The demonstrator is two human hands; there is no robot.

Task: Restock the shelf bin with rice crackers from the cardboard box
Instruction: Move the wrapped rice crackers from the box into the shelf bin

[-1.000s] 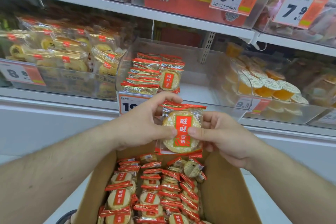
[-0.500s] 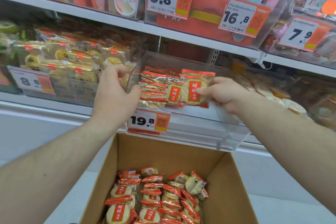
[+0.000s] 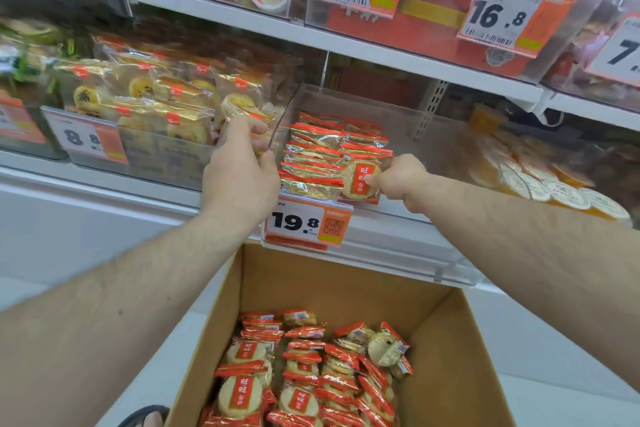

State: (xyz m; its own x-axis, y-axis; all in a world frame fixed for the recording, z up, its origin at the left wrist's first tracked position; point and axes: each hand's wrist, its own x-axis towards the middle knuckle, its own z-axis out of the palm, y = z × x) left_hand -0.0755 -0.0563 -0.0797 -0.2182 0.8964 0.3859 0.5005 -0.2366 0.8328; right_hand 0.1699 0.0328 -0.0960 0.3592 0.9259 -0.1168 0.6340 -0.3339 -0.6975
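Note:
A clear plastic shelf bin (image 3: 398,218) with a 19.8 price tag holds stacked rice cracker packs (image 3: 313,163) in red and gold wrappers at its left side. My right hand (image 3: 398,180) pinches one rice cracker pack (image 3: 360,177) and holds it upright against the right of that stack, inside the bin. My left hand (image 3: 242,170) grips the bin's left wall near its front corner, fingers curled over the edge. Below, the open cardboard box (image 3: 450,340) holds several more rice cracker packs (image 3: 304,374).
To the left stands a bin of gold-wrapped pastries (image 3: 156,104) with an 8.8 tag. To the right is a bin of jelly cups (image 3: 540,180). The shelf above (image 3: 311,35) carries bins tagged 9.8 and 16.8. A sandal toe (image 3: 145,418) shows at the bottom.
Both hands rose from the box to the shelf. My right hand carried the cracker pack into the bin and set it against the stack; my left hand took hold of the bin's left wall.

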